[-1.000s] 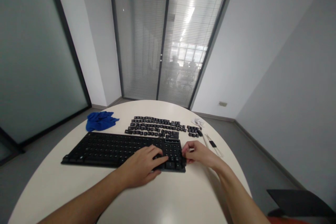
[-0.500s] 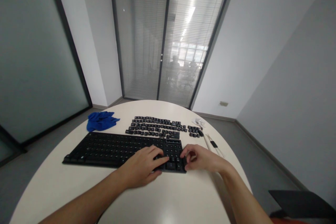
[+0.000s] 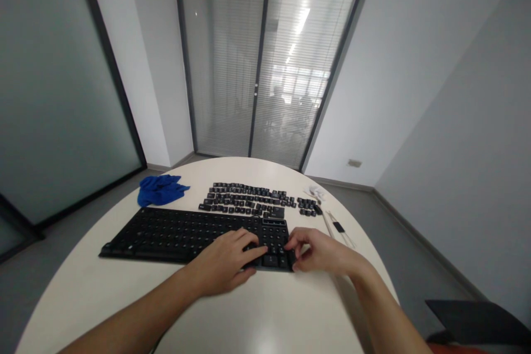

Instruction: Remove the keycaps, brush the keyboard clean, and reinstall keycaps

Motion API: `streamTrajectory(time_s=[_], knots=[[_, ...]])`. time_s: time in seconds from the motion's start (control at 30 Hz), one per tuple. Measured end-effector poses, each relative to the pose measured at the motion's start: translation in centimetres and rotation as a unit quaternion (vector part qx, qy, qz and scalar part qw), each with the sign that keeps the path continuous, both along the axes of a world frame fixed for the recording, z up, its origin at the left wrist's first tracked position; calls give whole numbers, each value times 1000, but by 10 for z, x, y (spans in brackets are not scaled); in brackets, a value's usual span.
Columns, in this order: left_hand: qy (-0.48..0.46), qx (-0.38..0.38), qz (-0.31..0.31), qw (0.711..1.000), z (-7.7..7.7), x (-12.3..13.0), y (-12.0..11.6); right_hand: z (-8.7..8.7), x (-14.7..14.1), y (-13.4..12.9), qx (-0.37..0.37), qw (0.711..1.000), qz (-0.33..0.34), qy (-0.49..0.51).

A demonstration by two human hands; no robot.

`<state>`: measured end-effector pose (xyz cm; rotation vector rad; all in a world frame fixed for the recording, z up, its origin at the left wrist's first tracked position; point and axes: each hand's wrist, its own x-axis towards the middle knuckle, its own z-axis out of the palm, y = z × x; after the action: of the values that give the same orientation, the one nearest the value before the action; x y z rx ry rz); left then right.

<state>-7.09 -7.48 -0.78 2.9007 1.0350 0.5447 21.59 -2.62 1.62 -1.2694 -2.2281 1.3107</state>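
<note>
A black keyboard (image 3: 170, 235) lies on the round table, with most of its main key area bare of caps. Across the lower part of its number pad rests my left hand (image 3: 228, 260), flat with fingers stretched out and thumb by the front edge. My right hand (image 3: 315, 251) is at the pad's right end, thumb and index finger curled around a dark keycap (image 3: 292, 256) at the lower right corner. Whether that cap is seated or loose, I cannot tell. Behind the keyboard, loose black keycaps (image 3: 244, 197) lie in rows, with a smaller group (image 3: 307, 207) to their right.
A crumpled blue cloth (image 3: 161, 190) lies at the back left of the table (image 3: 232, 321). To the right are a brush (image 3: 326, 220), a thin tool with a black band (image 3: 339, 227) and a crumpled white piece (image 3: 316, 192). A dark chair part (image 3: 477, 321) stands at lower right.
Both hands stay nearly in place. The right fingers have shifted only slightly at the keyboard's corner.
</note>
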Motion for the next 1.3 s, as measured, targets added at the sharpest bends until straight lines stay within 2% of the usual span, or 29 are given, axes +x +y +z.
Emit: streamTrajectory(time_s=[0.1,0.47,0.73,1.1,1.3], knots=[[-1,-3,1,1000,0,0,0,0,-2,-1,33,999,3,-16],[-10,5,-3,1000,0,0,1,15,-10,-12,40,998,-18,-48],[7,-1,3,1000,-1,0,1,13,-10,-11,45,997,-24,-54],[0,1,3,1000,0,0,0,13,-8,-9,100,991,-12,-83],[12,-7,6,1000,0,0,0,13,-6,-6,114,992,33,-47]])
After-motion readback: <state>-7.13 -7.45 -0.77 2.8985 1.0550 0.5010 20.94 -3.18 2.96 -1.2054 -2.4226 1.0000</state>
